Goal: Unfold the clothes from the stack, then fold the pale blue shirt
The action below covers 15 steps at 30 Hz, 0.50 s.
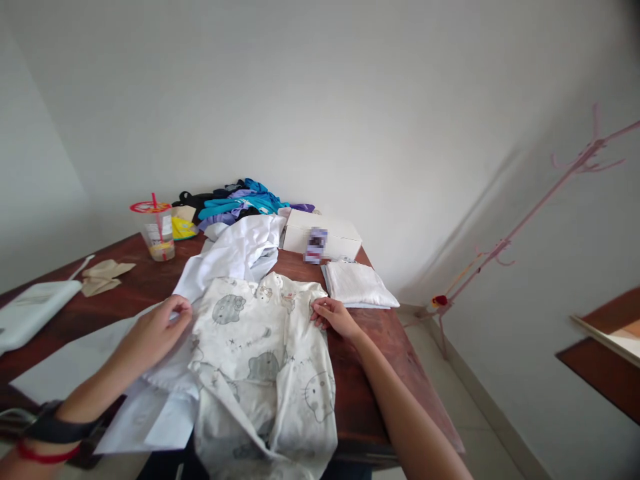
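A white garment with grey cat-face prints [265,360], apparently a child's top, lies spread on the dark wooden table in front of me, its lower part hanging over the near edge. My right hand [334,316] pinches its upper right edge between thumb and fingers. Just off its upper left edge is my left hand [167,323], fingers curled, with a gap between thumb and forefinger and nothing seen in it. Beneath and beyond that hand lies a plain white cloth [235,250], bunched up and reaching to the back.
At the back stand a pile of clothes [245,203] and a white box [323,233]. A folded white cloth [357,285] lies right. Left are a plastic cup with straw [159,233], a beige cloth [105,275] and a white device [37,310]. A pink coat rack [525,230] leans in view.
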Available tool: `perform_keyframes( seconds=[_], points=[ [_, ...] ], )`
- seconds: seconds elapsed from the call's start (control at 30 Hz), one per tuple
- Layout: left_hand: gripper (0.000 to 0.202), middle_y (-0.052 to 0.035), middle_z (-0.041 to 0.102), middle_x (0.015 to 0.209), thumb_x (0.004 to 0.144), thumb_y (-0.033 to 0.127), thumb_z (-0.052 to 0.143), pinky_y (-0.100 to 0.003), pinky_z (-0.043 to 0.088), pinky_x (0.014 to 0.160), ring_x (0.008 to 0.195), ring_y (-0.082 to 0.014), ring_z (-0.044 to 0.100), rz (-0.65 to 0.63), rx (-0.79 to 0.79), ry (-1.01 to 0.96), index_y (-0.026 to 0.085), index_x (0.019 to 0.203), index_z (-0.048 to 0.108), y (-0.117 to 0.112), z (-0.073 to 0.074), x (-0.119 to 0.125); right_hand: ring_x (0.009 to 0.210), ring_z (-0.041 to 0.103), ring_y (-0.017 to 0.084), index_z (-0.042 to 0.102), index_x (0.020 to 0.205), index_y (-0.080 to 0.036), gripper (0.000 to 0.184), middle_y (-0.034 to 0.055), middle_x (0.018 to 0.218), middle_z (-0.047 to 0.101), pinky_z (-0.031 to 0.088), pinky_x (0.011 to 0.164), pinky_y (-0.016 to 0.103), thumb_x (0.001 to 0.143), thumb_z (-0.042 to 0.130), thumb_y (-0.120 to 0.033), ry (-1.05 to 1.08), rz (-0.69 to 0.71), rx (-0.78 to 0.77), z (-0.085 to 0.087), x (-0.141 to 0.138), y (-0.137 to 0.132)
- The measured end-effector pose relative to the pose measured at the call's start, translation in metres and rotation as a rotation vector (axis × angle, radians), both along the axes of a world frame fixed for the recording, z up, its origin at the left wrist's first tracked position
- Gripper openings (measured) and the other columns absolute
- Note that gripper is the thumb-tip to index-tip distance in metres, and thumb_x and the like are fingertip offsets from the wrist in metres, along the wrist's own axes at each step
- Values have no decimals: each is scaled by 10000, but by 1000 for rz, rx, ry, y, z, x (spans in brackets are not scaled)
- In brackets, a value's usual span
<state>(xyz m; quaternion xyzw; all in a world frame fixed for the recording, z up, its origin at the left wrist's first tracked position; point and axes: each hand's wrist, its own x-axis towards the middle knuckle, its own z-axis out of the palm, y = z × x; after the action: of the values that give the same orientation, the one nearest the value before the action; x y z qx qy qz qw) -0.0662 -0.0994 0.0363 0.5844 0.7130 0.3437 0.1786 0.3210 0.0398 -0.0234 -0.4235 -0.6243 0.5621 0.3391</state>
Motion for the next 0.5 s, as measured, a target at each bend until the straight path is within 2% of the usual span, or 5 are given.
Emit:
perform_keyframes(
  seconds=[0.1, 0.17, 0.27, 0.33, 0.5],
  points=[
    [272, -71, 668, 1178, 938, 452, 504, -426, 495, 981, 1075, -297, 640, -56, 285, 172, 240, 1085, 591, -19, -6, 21, 583, 630, 141, 630, 910, -213, 541, 12, 757, 719, 476, 507, 245, 717, 765, -700, -10, -10, 6, -2, -1, -1],
    [285, -76, 654, 1277, 949, 448, 522, -415, 464, 1064, 1183, -307, 621, -208, 343, 201, 260, 1125, 644, -30, -3, 42, 594, 631, 144, 635, 911, -213, 516, 12, 757, 717, 482, 522, 252, 738, 759, -683, -18, -8, 22, -1, -1, -2],
    [299, -34, 654, 1356, 963, 415, 564, -346, 482, 1070, 1212, -268, 641, -522, 191, 210, 312, 1202, 710, -40, -2, 72, 618, 634, 151, 641, 911, -214, 475, 19, 766, 718, 486, 543, 263, 774, 744, -657, -29, -3, 45, 1, -1, -5],
    [373, -24, 635, 1410, 949, 365, 602, -348, 475, 1095, 1249, -258, 632, -649, 91, 240, 340, 1313, 682, -41, -10, 87, 620, 630, 154, 639, 915, -214, 467, 22, 766, 716, 479, 545, 266, 780, 739, -650, -33, -4, 48, 1, 0, -6],
    [677, -91, 395, 1623, 856, 238, 666, -516, 352, 1205, 1491, -359, 369, -673, 19, 426, 263, 1517, 520, -33, -44, 104, 617, 618, 164, 619, 910, -215, 444, 30, 767, 713, 456, 529, 268, 793, 717, -633, -52, -2, 73, 2, -1, -6]
  ],
)
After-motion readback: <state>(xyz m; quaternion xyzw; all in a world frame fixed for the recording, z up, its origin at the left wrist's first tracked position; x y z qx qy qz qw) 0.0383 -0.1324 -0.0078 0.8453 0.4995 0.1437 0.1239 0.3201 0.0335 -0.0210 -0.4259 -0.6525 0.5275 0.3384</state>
